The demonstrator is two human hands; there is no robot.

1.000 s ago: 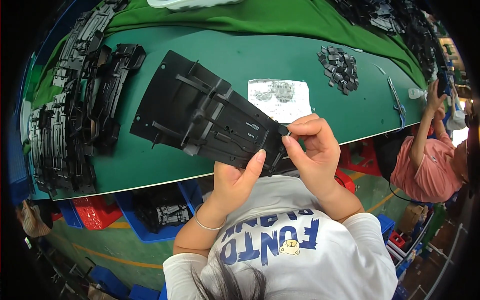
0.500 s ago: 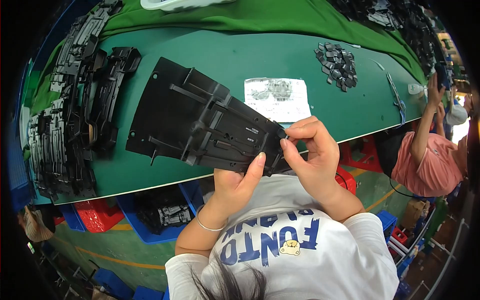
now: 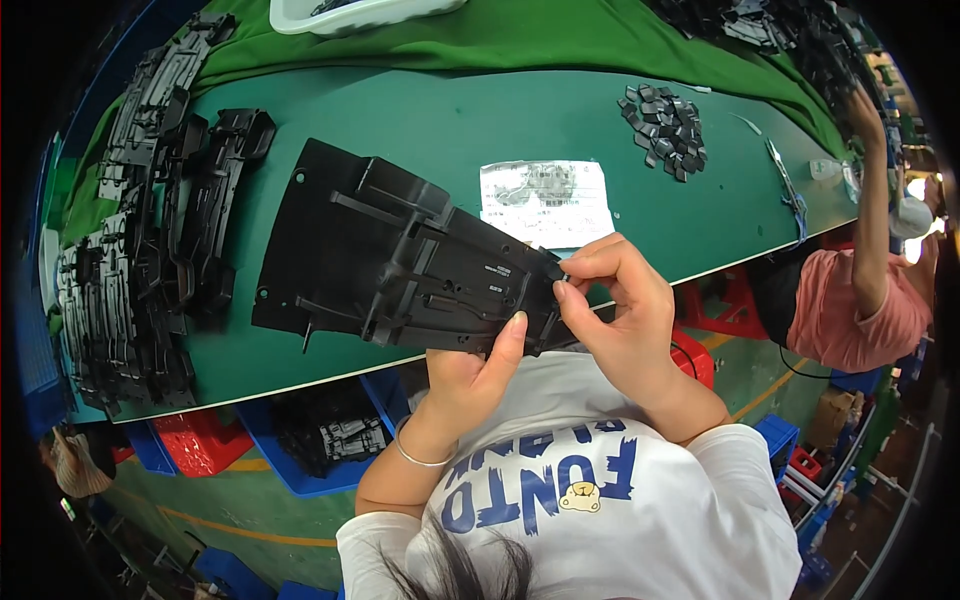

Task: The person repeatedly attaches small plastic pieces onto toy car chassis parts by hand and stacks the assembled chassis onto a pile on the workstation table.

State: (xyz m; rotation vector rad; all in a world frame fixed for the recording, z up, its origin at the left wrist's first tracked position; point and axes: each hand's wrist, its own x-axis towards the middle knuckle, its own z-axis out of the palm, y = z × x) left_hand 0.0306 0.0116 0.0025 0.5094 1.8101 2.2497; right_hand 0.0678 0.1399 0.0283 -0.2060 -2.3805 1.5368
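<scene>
Black panel point(image 3: 350, 250) gripped in left hand point(image 3: 472, 375) (slantwise), right hand point(image 3: 628, 315) pinching at narrow end.

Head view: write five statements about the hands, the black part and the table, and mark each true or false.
1. The left hand grips the black part. True.
2. The right hand has its thumb and forefinger at the part's narrow end. True.
3. A pile of small black pieces lies to the right of the printed paper. True.
4. That pile lies inside a white tray. False: it lies on the green tabletop.
5. A bracelet is on the right wrist. False: the bracelet is on the left wrist.
</scene>
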